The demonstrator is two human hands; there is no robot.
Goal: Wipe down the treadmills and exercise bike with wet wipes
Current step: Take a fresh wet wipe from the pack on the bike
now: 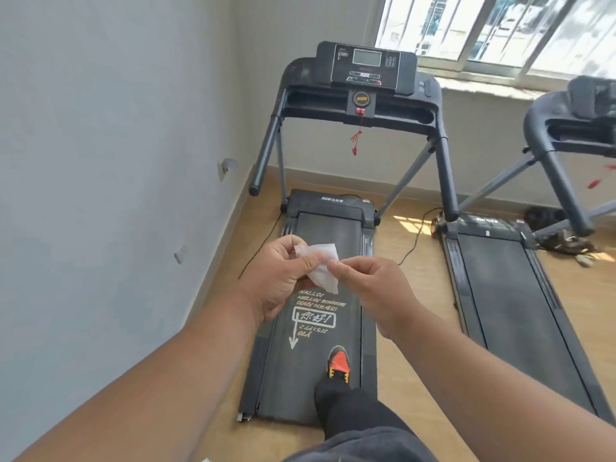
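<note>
Your left hand (280, 278) and right hand (373, 288) are both raised in front of you, each pinching the same wet wipe (320, 266) between thumb and fingertips. The wipe is white, crumpled and partly folded, with one corner sticking up above your left fingers and a longer flap hanging down between the two hands. It is held in the air above the belt of the near treadmill (320, 371), not touching it.

The treadmill's belt is black with white printed lettering and an arrow; its console (366, 66) carries a grey screen, and a red safety cord (356, 138) hangs below it. Your shoe (338, 361), orange at the toe, stands on the right part of the belt.

The treadmill's left edge runs close along the wall (100, 161), leaving only a narrow strip of wooden floor (230, 255). To the right, a wider floor strip separates it from a second treadmill (513, 311); a black cable (416, 238) lies across that gap. Windows (500, 28) sit behind both machines.
</note>
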